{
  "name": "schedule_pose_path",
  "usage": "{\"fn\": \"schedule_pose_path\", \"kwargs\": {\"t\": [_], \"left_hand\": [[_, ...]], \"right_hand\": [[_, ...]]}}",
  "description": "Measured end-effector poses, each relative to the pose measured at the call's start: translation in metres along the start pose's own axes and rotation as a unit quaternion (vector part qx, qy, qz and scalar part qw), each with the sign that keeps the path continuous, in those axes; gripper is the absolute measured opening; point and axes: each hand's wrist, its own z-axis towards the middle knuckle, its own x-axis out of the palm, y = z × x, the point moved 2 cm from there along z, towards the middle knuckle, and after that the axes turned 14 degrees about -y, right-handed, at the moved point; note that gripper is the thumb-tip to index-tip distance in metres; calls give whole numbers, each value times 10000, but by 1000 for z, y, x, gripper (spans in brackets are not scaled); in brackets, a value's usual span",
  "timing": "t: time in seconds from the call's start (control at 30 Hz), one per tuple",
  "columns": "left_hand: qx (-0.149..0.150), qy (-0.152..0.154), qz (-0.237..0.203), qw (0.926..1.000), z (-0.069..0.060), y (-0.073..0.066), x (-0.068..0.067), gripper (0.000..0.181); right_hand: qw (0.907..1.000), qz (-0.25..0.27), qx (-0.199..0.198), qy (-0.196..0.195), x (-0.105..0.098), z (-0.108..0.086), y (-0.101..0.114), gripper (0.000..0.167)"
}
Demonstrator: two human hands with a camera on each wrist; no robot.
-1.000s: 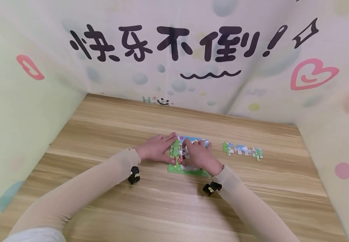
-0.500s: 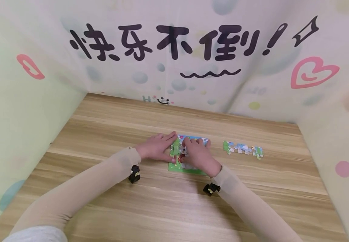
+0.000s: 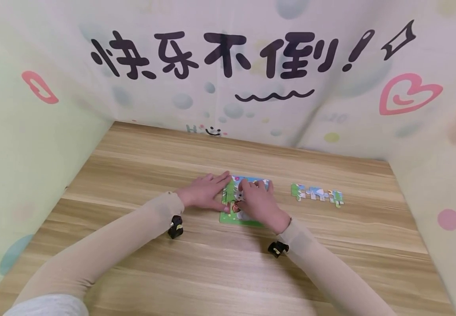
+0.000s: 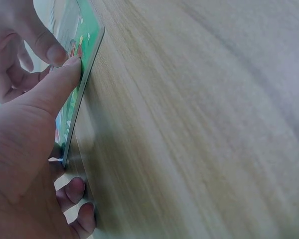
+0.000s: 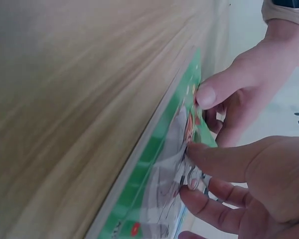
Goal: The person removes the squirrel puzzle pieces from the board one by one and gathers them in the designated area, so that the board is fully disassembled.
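The bare right hand has its outermost finger drawn slightly further in, and beneath its heel more of the near edge of the flat, rectangular, green-and-blue picture puzzle is now hidden.

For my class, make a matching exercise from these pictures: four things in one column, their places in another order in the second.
Column 1
1. Left hand
2. Right hand
3. Loose jigsaw pieces
4. Large lettering

Column 2
A. On the table, to the right of the jigsaw puzzle
B. On the backdrop, in black
C. At the left edge of the jigsaw puzzle
D. Over the right part of the jigsaw puzzle

Right pairs: 1-C, 2-D, 3-A, 4-B
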Motion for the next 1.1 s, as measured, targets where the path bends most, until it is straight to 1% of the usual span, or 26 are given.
{"fn": "schedule_pose_path", "kwargs": {"t": [0.1,0.17,0.37,0.47,0.8,1.0,1.1], "left_hand": [[37,-15,-2,10000,1,0,0,104],[50,-19,9,10000,1,1,1,104],[63,10,69,10000,0,2,1,103],[63,15,94,9999,0,2,1,104],[74,14,162,9998,0,1,0,104],[91,-2,204,9998,2,2,1,104],[83,-6,206,9998,2,2,2,104]], "right_hand": [[9999,104,-33,80,-1,1,-3,38],[9997,149,-125,141,-2,2,-5,39],[9976,233,-634,142,-5,3,-10,42],[9965,222,-799,139,-5,3,-12,43],[9954,136,-933,139,-6,1,-13,42],[9931,31,-1172,-71,-5,-1,-15,39],[9927,-21,-1196,-150,-3,-2,-18,38]]}}
